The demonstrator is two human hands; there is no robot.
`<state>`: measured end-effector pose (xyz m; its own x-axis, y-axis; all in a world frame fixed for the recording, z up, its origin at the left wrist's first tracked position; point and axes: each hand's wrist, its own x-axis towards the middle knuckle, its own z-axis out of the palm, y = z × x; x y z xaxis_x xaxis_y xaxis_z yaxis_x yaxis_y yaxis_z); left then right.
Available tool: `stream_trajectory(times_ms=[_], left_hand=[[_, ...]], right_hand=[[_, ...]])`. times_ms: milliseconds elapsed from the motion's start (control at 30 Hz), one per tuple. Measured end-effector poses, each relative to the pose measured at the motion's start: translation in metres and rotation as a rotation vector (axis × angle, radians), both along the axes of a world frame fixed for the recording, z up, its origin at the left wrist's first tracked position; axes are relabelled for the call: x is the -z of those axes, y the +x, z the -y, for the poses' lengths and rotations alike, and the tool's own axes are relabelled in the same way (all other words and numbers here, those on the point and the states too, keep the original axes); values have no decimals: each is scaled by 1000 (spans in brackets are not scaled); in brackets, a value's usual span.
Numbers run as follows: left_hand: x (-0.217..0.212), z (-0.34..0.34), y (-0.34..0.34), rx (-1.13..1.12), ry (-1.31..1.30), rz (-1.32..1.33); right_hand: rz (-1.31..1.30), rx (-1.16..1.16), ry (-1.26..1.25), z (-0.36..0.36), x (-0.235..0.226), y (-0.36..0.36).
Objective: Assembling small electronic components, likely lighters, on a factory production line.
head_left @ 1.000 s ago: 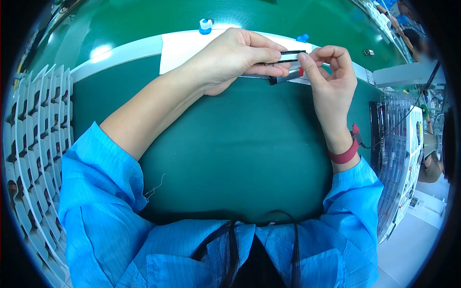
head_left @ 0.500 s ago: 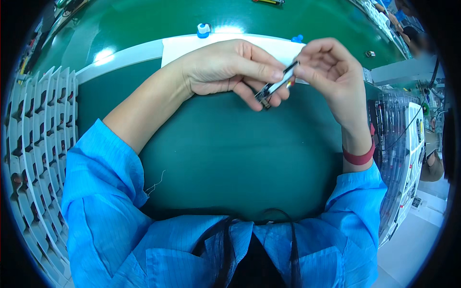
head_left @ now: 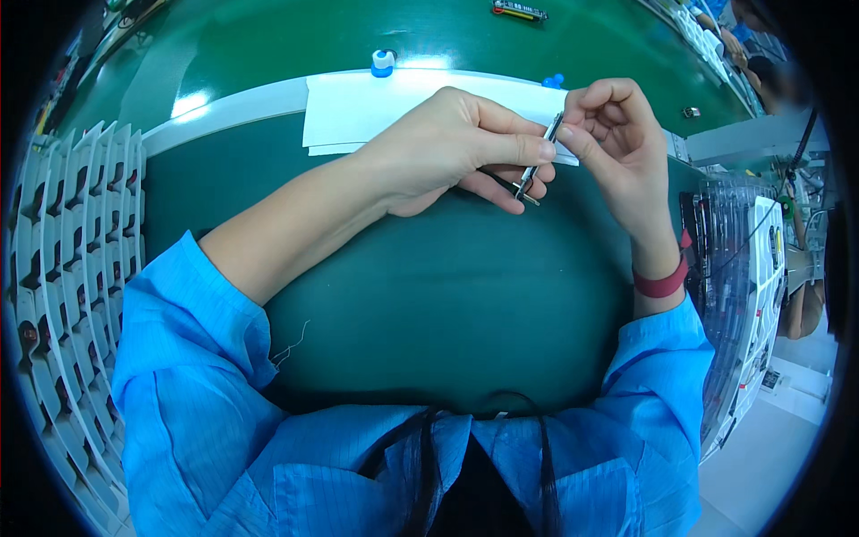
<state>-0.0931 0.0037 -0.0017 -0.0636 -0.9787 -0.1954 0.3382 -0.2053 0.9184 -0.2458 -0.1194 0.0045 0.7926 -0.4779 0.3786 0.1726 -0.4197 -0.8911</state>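
My left hand (head_left: 447,148) and my right hand (head_left: 613,134) meet above the dark green mat (head_left: 429,295), both pinching a thin black strip-like part (head_left: 537,166) that stands nearly on end. My left thumb and forefinger grip its middle and lower stretch; my right fingertips hold its upper end. A thin dark lead runs under my left fingers. Behind the hands lies a white sheet (head_left: 358,107). Both forearms wear blue sleeves, and a red band (head_left: 660,285) circles my right wrist.
A white slotted rack (head_left: 63,268) lines the left side. Clear trays with dark parts (head_left: 734,268) stand at the right. Two small blue-capped bottles (head_left: 383,63) sit past the sheet, beside a green belt (head_left: 358,27) carrying a small device (head_left: 519,11). Another person's arm (head_left: 716,22) shows top right.
The strip has swung from lying level between my hands to nearly upright. Both hands have drawn slightly closer to me and closer together.
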Motion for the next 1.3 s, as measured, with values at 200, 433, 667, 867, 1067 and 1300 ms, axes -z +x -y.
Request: stream_trajectory(times_ms=[200,433,667,867,1067,1300], left_hand=[[2,1,6,40,43,-40],[-5,3,9,24,-9,-53],[-2,4,10,80,22,23],[4,4,9,150,0,-94],[9,8,19,123,5,-191],[6,9,21,109,-70,-226]], right_hand=[[-76,-34,-842,-5,-11,-2],[181,193,-467,-8,7,6],[22,83,-431,-2,-1,0],[108,51,-1008,-3,-5,4],[138,115,-733,-9,2,3],[-46,519,-815,58,15,-4]])
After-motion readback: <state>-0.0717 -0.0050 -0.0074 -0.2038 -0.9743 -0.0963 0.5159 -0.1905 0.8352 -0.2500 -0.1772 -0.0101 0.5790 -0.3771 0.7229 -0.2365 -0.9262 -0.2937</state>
